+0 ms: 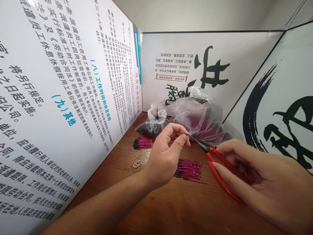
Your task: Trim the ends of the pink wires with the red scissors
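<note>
My right hand (264, 176) grips a pair of scissors (221, 163) by its red handles. The handles stand somewhat apart, and the narrow blades point up and left toward my other hand. With thumb and index finger pressed together, my left hand (167, 153) pinches a tiny dark piece, too small to name, right at the blade tips. Beneath and behind that hand, a bundle of thin magenta wires with black ends (189, 169) lies on the wooden table (156, 209), partly covered by the hand. One wire sits slightly apart at the bundle's near side.
Another bundle of magenta and black wires (142, 143) lies farther left, with several rubber bands (136, 164) in front. Behind stand a knotted plastic bag of black pieces (151, 127) and a larger clear bag of magenta pieces (202, 120). Printed panels (166, 45) wall the table.
</note>
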The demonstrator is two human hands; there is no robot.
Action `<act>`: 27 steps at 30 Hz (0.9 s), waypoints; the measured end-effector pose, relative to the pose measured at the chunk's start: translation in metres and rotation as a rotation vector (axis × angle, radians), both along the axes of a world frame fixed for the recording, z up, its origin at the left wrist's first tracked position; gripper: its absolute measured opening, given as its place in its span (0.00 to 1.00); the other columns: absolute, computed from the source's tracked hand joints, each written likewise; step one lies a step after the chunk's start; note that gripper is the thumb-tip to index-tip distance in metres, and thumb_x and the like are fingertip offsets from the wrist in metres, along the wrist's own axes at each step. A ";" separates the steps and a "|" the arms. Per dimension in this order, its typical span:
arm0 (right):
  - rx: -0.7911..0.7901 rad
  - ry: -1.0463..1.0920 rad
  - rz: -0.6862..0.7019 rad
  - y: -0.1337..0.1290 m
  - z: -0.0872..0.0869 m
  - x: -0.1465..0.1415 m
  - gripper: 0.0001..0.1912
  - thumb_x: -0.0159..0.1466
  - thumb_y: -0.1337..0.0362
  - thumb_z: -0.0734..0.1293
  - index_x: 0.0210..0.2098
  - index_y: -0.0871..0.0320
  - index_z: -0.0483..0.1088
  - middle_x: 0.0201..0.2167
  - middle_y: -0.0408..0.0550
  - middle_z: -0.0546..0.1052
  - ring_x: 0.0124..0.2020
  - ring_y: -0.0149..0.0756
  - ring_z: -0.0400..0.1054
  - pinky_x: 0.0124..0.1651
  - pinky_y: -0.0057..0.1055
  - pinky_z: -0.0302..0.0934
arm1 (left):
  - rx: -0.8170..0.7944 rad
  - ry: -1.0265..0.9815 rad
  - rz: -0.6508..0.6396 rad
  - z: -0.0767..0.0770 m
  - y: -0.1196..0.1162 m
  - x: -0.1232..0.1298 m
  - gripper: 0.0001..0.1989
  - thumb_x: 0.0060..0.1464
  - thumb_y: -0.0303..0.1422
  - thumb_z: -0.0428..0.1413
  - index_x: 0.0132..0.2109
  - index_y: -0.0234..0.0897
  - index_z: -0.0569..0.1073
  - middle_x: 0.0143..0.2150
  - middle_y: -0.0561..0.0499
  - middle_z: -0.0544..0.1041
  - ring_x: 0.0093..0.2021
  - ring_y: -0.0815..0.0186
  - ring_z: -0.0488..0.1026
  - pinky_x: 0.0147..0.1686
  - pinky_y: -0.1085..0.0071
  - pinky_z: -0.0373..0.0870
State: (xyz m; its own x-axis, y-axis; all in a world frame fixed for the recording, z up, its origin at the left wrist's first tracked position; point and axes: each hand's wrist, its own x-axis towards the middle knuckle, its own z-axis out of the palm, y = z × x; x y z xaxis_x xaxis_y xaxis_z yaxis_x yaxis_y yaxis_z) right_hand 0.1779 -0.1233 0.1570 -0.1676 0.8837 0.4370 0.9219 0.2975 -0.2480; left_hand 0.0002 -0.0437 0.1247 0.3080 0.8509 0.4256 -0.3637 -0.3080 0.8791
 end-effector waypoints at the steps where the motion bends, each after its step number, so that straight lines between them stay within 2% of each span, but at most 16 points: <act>1: -0.001 -0.012 0.003 0.000 0.000 0.000 0.12 0.68 0.50 0.60 0.35 0.51 0.65 0.17 0.34 0.69 0.15 0.28 0.61 0.21 0.30 0.52 | -0.002 0.002 -0.002 0.000 0.000 0.000 0.04 0.64 0.27 0.51 0.38 0.36 0.67 0.31 0.54 0.69 0.35 0.69 0.66 0.41 0.73 0.64; 8: 0.026 -0.071 0.029 0.000 0.002 0.003 0.13 0.68 0.51 0.61 0.32 0.51 0.65 0.16 0.35 0.67 0.16 0.29 0.58 0.22 0.31 0.52 | -0.001 0.012 -0.020 0.000 0.001 0.000 0.04 0.63 0.27 0.51 0.38 0.36 0.67 0.30 0.54 0.68 0.34 0.69 0.66 0.40 0.72 0.63; 15: -0.001 -0.107 0.040 -0.001 0.001 0.004 0.12 0.69 0.53 0.60 0.34 0.52 0.66 0.18 0.37 0.68 0.17 0.30 0.60 0.22 0.30 0.51 | -0.007 0.008 -0.026 0.000 0.003 0.001 0.04 0.63 0.26 0.51 0.37 0.35 0.66 0.30 0.54 0.67 0.34 0.70 0.64 0.39 0.73 0.63; 19: 0.025 -0.124 0.038 0.001 0.000 0.006 0.12 0.69 0.52 0.59 0.35 0.51 0.66 0.18 0.38 0.69 0.17 0.30 0.60 0.21 0.30 0.51 | 0.000 0.010 -0.024 -0.001 0.002 0.001 0.04 0.63 0.26 0.51 0.37 0.35 0.66 0.30 0.54 0.67 0.33 0.70 0.64 0.39 0.73 0.62; 24: 0.122 -0.176 0.115 0.003 0.000 0.008 0.11 0.68 0.54 0.60 0.34 0.51 0.65 0.18 0.37 0.70 0.16 0.30 0.61 0.20 0.30 0.51 | -0.009 -0.001 -0.034 -0.001 0.002 0.002 0.04 0.64 0.26 0.51 0.37 0.35 0.66 0.30 0.55 0.67 0.33 0.71 0.64 0.39 0.73 0.62; 27: 0.124 -0.165 0.085 0.002 0.001 0.004 0.12 0.70 0.52 0.59 0.34 0.51 0.66 0.17 0.36 0.69 0.15 0.30 0.60 0.21 0.31 0.52 | -0.005 -0.007 -0.043 -0.001 0.002 0.001 0.04 0.64 0.26 0.51 0.38 0.35 0.66 0.30 0.55 0.67 0.33 0.71 0.64 0.39 0.74 0.62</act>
